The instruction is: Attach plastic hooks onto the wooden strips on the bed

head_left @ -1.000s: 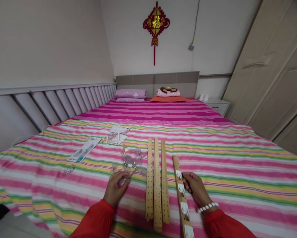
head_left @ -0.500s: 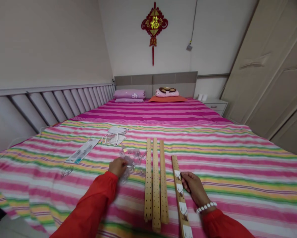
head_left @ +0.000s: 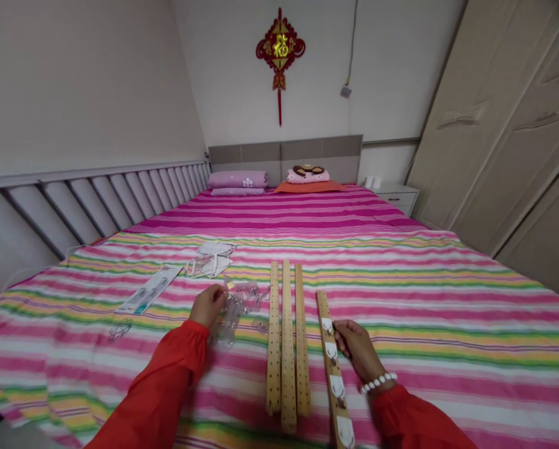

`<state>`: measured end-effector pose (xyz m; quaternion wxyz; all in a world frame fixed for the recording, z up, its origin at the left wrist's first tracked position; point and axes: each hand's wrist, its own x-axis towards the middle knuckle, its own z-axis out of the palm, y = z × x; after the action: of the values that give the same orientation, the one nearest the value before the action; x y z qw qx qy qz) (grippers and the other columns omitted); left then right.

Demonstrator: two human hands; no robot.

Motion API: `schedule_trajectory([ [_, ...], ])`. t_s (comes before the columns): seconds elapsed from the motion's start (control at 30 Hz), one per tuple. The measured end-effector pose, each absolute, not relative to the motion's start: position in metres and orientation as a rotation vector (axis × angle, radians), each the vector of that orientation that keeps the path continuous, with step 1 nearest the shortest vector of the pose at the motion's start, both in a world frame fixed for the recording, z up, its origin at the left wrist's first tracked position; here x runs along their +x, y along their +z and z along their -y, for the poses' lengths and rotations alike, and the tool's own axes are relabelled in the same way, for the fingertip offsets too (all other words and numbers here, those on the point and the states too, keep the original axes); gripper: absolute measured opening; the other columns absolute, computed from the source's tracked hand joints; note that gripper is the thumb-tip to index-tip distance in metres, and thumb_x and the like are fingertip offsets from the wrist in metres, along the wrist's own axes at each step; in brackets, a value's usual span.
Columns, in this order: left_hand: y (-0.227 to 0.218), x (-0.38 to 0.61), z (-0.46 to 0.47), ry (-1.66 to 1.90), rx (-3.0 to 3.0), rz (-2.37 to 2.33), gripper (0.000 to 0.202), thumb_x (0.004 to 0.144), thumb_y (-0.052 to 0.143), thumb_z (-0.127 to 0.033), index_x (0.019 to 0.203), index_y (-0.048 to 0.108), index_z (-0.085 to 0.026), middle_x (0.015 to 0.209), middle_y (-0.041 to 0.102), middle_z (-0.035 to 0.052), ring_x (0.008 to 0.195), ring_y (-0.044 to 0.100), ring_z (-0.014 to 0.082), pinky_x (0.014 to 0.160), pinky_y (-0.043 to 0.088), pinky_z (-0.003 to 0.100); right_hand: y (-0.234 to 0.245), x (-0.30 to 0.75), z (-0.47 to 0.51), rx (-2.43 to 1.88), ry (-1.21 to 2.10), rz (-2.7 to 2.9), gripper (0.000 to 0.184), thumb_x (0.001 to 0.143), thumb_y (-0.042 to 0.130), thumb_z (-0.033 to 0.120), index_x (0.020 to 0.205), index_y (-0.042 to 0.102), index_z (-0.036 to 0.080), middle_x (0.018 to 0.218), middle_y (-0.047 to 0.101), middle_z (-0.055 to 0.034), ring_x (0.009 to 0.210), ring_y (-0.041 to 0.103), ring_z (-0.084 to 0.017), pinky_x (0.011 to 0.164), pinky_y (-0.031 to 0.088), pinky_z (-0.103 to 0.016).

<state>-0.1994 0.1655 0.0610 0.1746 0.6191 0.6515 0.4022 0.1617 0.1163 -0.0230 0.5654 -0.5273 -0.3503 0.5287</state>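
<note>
My left hand (head_left: 209, 304) is closed, its fingertips pinching the edge of a clear plastic bag (head_left: 232, 312) on the bedspread. More crumpled clear plastic lies just beyond it, with small pieces too blurred to name. On the right, my right hand (head_left: 356, 349) has its fingers curled against the side of a wooden strip (head_left: 334, 368), close to the topmost of several white hooks (head_left: 331, 352) on it. Between my hands, three wooden strips with rows of holes (head_left: 287, 349) lie side by side, pointing away from me.
At the left are a long blister card (head_left: 151, 289), a small tangle of wire-like pieces (head_left: 119, 330) and a pile of flat packets (head_left: 211, 259). The striped bedspread (head_left: 424, 299) runs toward folded bedding (head_left: 239, 179) at the headboard. A railing (head_left: 120, 193) borders the left side.
My left hand has shifted left and slightly up, drawing the clear plastic bag with it. My right hand stays at the hooked strip. The whole view has turned a little.
</note>
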Motion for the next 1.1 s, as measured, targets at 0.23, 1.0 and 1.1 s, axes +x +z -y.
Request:
schedule_trajectory([
  [0.23, 0.061, -0.184, -0.164, 1.287, 1.752, -1.846, 0.024, 0.069, 0.053, -0.040, 0.074, 0.063, -0.018, 0.066, 0.064, 0.0023, 0.062, 0.059, 0.0164, 0.059, 0.045, 0.027, -0.020, 0.161, -0.117, -1.237, 1.240, 0.803, 0.028, 0.061, 0.066, 0.040, 0.053, 0.052, 0.018, 0.031, 0.044, 0.0066, 0.027, 0.030, -0.004, 0.032, 0.017, -0.018],
  [1.0, 0.099, -0.182, -0.156, 1.451, 2.164, -1.973, 0.024, 0.082, 0.051, -0.036, 0.093, 0.066, -0.022, 0.087, 0.071, 0.0057, 0.080, 0.064, 0.0187, 0.075, 0.048, 0.028, -0.016, 0.161, -0.114, -1.230, 1.228, 0.827, 0.025, 0.061, 0.064, 0.038, 0.053, 0.051, 0.018, 0.033, 0.045, 0.0062, 0.028, 0.032, -0.005, 0.031, 0.019, -0.018],
  [1.1, 0.103, -0.176, -0.153, 1.598, 1.852, -1.907, 0.027, 0.076, 0.054, -0.040, 0.091, 0.065, -0.020, 0.081, 0.071, 0.0035, 0.069, 0.063, 0.0161, 0.063, 0.049, 0.026, -0.008, 0.164, -0.115, -1.268, 1.231, 0.865, 0.021, 0.061, 0.063, 0.034, 0.052, 0.051, 0.019, 0.037, 0.050, 0.0044, 0.028, 0.036, -0.006, 0.031, 0.020, -0.018],
])
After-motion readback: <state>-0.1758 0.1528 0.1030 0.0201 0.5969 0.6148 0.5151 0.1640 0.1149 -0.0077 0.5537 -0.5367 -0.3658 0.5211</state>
